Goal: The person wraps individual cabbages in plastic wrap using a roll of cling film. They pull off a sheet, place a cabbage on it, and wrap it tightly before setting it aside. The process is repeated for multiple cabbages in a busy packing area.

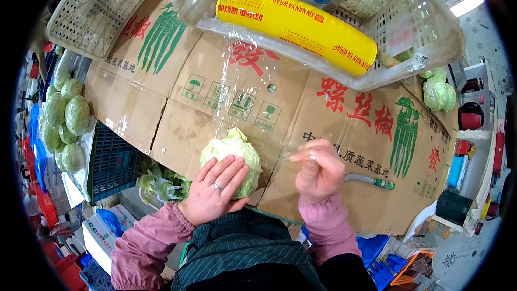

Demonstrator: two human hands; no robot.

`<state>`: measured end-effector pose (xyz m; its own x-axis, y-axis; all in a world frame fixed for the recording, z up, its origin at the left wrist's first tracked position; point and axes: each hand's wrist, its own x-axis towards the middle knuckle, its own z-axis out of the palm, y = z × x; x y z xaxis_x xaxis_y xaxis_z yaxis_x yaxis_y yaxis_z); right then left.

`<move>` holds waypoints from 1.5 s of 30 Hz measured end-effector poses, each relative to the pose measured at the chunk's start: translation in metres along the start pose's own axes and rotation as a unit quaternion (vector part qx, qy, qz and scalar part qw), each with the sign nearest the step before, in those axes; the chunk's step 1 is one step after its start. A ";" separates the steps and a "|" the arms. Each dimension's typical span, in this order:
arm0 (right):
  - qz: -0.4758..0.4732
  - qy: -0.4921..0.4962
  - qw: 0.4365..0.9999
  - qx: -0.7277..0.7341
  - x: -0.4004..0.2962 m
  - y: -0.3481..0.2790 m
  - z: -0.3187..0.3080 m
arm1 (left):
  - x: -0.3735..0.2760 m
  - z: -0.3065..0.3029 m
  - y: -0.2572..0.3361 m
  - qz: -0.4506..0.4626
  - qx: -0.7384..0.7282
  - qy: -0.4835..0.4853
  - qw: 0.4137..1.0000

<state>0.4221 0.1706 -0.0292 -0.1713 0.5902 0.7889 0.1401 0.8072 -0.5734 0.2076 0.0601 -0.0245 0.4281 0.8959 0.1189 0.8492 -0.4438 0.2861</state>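
A pale green cabbage [253,157] sits at the near edge of the flattened cardboard [194,127]. My left hand [220,184], wearing a ring, lies across its top and near side, the fingers spread over the leaves. To the right of the cabbage, my right hand [321,169] is raised with thumb and fingertips pinched on a thin bit of clear cling film [224,85]. That film runs down as a shiny sheet from a yellow wrap roll [297,28] to the cabbage. A curved knife [365,180] with a green patterned handle lies right of my right hand.
A white plastic basket [428,62] at the back carries the roll on a rod. Wrapped green vegetables [66,109] are piled at left, above a dark blue crate [115,161]. Loose leaves [161,184] lie near my left forearm. Another cabbage [438,91] is far right.
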 end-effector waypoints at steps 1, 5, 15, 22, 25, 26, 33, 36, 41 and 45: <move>0.073 0.044 0.996 -0.002 -0.005 0.001 0.001 | -0.001 0.001 0.000 0.008 0.005 0.003 1.000; 0.347 0.204 0.913 0.063 -0.012 0.019 0.000 | -0.008 0.005 -0.001 0.036 0.018 0.013 0.999; 0.421 0.322 0.842 0.099 -0.001 0.025 0.007 | -0.010 0.007 -0.009 0.069 0.008 0.031 0.997; 0.000 -0.106 0.988 0.110 -0.023 -0.078 0.072 | -0.011 0.006 -0.015 0.080 -0.015 -0.012 0.997; -0.019 -0.098 0.990 0.104 -0.048 -0.083 0.088 | -0.016 0.006 -0.019 0.070 -0.110 -0.036 0.991; -0.008 -0.081 0.989 0.122 -0.052 -0.082 0.092 | -0.017 0.005 -0.024 0.072 -0.143 -0.041 0.986; -0.054 -0.074 0.989 0.118 -0.064 -0.073 0.097 | -0.012 -0.012 -0.047 0.080 -0.396 -0.084 0.911; -0.072 -0.077 0.990 0.092 -0.070 -0.074 0.102 | -0.033 0.013 -0.044 0.002 -0.613 0.040 0.789; -0.108 -0.115 0.987 0.018 -0.062 -0.079 0.104 | -0.044 0.027 -0.037 -0.065 -0.712 0.190 0.673; -0.132 -0.174 0.972 -0.091 -0.062 -0.073 0.085 | -0.039 0.033 -0.051 -0.161 -0.676 0.304 0.652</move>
<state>0.3390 0.0761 -0.0546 -0.5389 0.3565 0.7632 0.2117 0.9343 -0.2869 0.1581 0.0465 -0.0753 -0.2547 0.9635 0.0827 -0.3601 -0.1738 0.9166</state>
